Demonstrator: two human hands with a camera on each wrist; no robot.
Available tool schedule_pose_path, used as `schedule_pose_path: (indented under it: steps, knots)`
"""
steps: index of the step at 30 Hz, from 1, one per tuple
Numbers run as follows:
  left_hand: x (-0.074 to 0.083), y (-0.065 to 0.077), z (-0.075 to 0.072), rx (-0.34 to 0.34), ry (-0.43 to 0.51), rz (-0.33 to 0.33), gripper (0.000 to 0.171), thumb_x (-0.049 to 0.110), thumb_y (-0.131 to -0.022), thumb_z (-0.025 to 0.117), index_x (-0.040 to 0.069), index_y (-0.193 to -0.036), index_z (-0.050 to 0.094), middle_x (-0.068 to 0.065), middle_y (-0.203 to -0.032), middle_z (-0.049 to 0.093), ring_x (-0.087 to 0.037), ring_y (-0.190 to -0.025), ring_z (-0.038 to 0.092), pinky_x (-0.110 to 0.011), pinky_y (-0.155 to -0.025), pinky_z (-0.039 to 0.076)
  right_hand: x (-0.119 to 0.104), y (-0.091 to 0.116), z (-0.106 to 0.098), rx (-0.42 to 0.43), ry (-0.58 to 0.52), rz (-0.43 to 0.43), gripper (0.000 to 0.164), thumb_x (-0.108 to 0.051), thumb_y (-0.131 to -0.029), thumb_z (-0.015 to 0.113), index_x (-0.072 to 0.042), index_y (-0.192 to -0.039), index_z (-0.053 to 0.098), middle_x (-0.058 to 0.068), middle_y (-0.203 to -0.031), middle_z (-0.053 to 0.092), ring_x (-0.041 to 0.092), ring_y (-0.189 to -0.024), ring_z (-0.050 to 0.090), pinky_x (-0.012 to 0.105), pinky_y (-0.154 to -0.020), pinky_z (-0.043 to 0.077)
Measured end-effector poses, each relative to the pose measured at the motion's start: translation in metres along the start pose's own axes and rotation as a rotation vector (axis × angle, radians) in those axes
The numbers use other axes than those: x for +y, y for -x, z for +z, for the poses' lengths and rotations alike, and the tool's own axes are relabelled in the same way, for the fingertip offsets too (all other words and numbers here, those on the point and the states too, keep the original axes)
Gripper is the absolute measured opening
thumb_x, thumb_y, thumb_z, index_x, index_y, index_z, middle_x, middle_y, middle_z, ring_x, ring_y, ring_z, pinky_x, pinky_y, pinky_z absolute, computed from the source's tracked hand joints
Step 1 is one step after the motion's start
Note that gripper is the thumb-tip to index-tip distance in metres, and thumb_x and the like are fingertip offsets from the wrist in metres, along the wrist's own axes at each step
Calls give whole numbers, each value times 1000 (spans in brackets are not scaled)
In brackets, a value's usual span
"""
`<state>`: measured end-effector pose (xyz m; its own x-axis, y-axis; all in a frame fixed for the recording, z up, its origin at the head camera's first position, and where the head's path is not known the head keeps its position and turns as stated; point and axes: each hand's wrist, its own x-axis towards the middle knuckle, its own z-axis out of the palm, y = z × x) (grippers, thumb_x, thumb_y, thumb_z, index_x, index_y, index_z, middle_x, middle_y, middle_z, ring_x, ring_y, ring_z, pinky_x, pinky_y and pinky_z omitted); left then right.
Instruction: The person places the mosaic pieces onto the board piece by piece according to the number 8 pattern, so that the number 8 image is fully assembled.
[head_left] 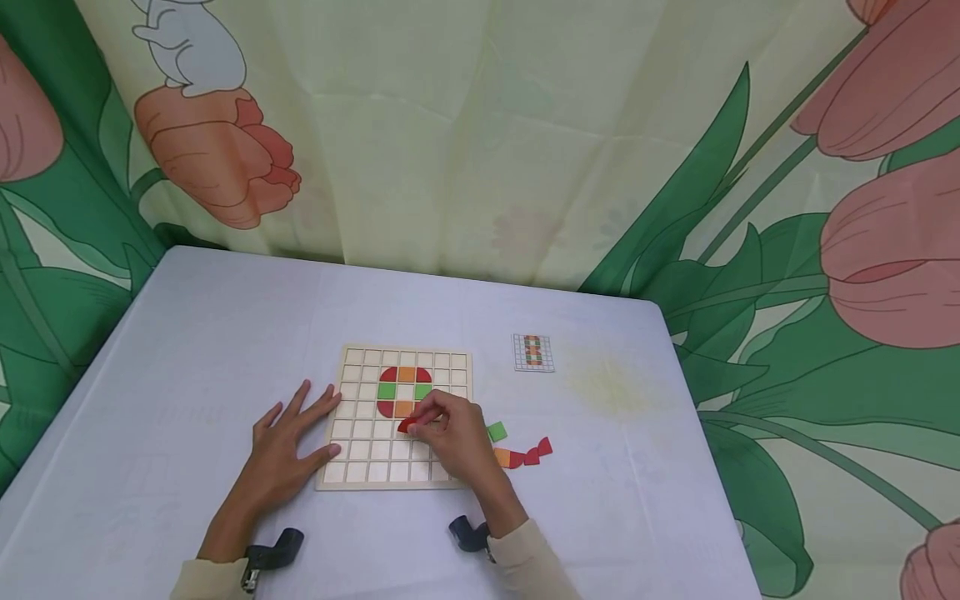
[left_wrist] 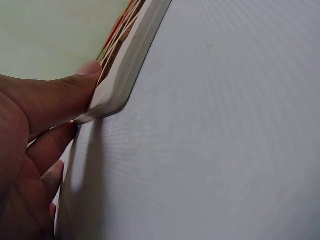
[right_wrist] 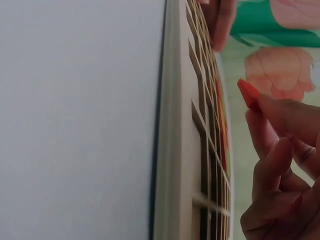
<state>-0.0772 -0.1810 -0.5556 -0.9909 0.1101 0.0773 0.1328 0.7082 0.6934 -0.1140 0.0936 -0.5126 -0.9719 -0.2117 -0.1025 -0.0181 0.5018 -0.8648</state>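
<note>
A square wooden grid board [head_left: 367, 475] lies on the table, with red, orange and green tiles set in a ring in its upper middle cells. My right hand [head_left: 457, 437] pinches a red tile [right_wrist: 248, 94] between thumb and fingertip, just over the cells below that ring. In the right wrist view the tile is held clear of the board. Fingers spread, my left hand [head_left: 281, 454] rests on the table and touches the board's left edge. The left wrist view shows its thumb [left_wrist: 65, 97] against the board's corner.
Right of the board lie loose tiles: a green square [head_left: 497, 431], an orange one [head_left: 502, 457] and several red ones [head_left: 532, 457]. Farther back is a small pattern card [head_left: 533, 353]. A flowered curtain [head_left: 465, 142] hangs behind the table [head_left: 637, 500].
</note>
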Motion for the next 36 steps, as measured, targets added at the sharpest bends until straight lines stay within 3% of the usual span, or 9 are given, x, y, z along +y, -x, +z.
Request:
schedule_pose_path:
  steps: [6, 14, 24, 31, 36]
  knots:
    - [-1, -1, 0, -5, 4, 2, 79, 23, -88, 85, 17, -159, 51, -18, -167, 44, -42, -164, 21, -67, -125, 11, -12, -7, 21, 2, 66, 24, 17, -14, -87, 88, -22, -94, 75, -13, -77, 72, 1, -76, 65, 22, -69, 49]
    - [-4, 0, 1, 1, 4, 19, 78, 25, -88, 85, 18, -159, 51, -17, -166, 45, -42, -164, 21, -66, -124, 12, -20, -13, 40, 22, 222, 45, 15, -15, -88, 86, -25, -93, 75, -16, -72, 67, 1, -73, 59, 25, -64, 43]
    - [-4, -1, 1, -5, 4, 8, 79, 24, -88, 85, 18, -159, 51, -16, -166, 45, -41, -164, 21, -67, -125, 12, -26, -15, 44, 50, 313, 52, 12, -15, -87, 87, -20, -89, 77, -13, -68, 63, 3, -67, 56, 23, -57, 43]
    - [-5, -1, 2, -2, 1, 9, 78, 24, -88, 85, 19, -159, 51, -15, -167, 45, -40, -164, 21, -66, -125, 12, -24, -15, 45, 45, 365, 30, 11, -17, -87, 88, -22, -85, 78, -15, -64, 63, 0, -65, 55, 21, -58, 41]
    - [-4, -1, 0, -3, -7, 8, 78, 24, -88, 85, 18, -159, 51, -16, -167, 44, -41, -164, 21, -66, -125, 12, -20, -14, 43, 38, 337, 21, 10, -23, -88, 88, -23, -89, 79, -16, -67, 63, 0, -64, 55, 21, -57, 42]
